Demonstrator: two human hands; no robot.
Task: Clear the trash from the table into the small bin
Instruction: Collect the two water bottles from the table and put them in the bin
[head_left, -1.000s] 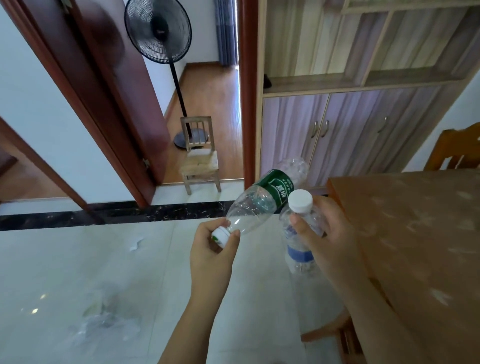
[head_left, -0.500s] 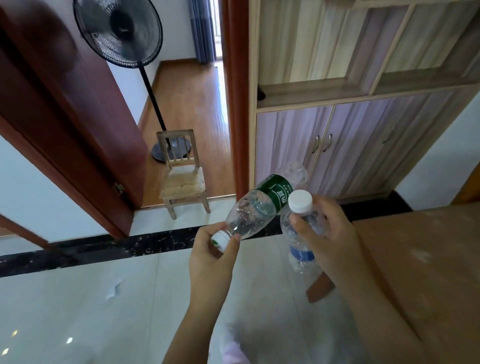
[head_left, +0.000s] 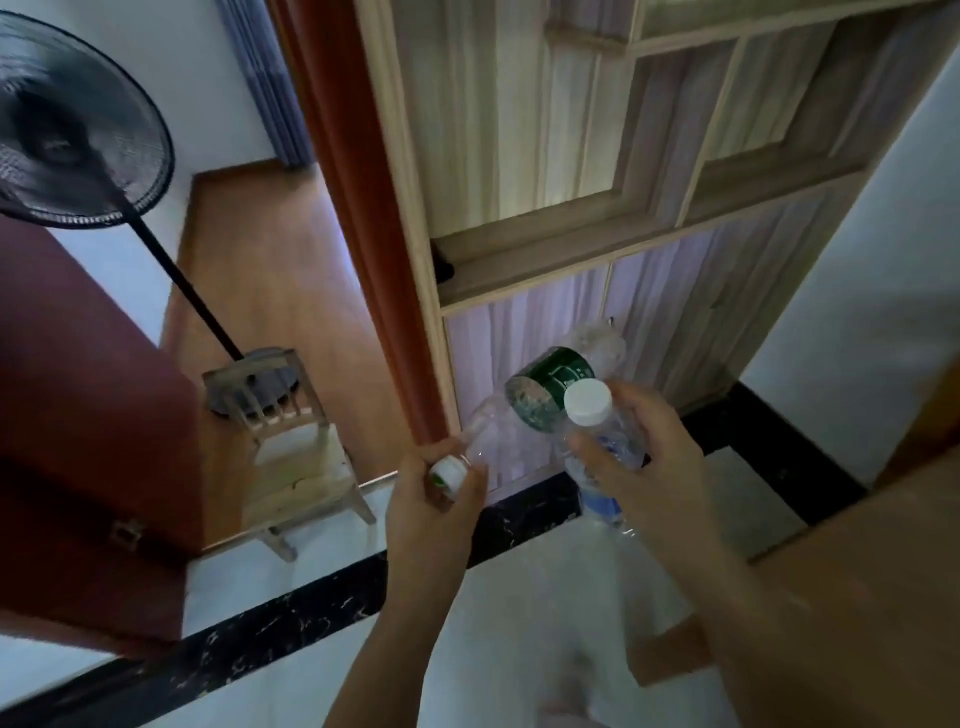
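Our left hand (head_left: 431, 512) has its fingers (head_left: 470, 480) clamped round the neck of an empty clear bottle with a green label (head_left: 540, 395), just behind that bottle's white cap (head_left: 448, 473). The bottle slants up and away to the right, cap end nearest us. Our right hand (head_left: 649, 462) has its fingers (head_left: 592, 452) closed round a second clear bottle with a blue label (head_left: 602, 499), held nearly upright with its white cap (head_left: 588, 400) on top. The two bottles overlap in view, the white-capped top sitting just in front of the green label; we cannot tell whether they touch.

Both bottles hang in the air over a pale tiled floor (head_left: 519, 623), which lies open beneath our hands. To the right, the corner of the wooden bench (head_left: 872, 597) runs close beside our right forearm. Ahead stands a tall wooden cabinet (head_left: 571, 182) with open shelves above closed doors. A red-brown door frame (head_left: 374, 260) borders it on the left, with a small wooden chair (head_left: 291, 452) and a black standing fan (head_left: 67, 135) in the doorway beyond. The picture is blurred.
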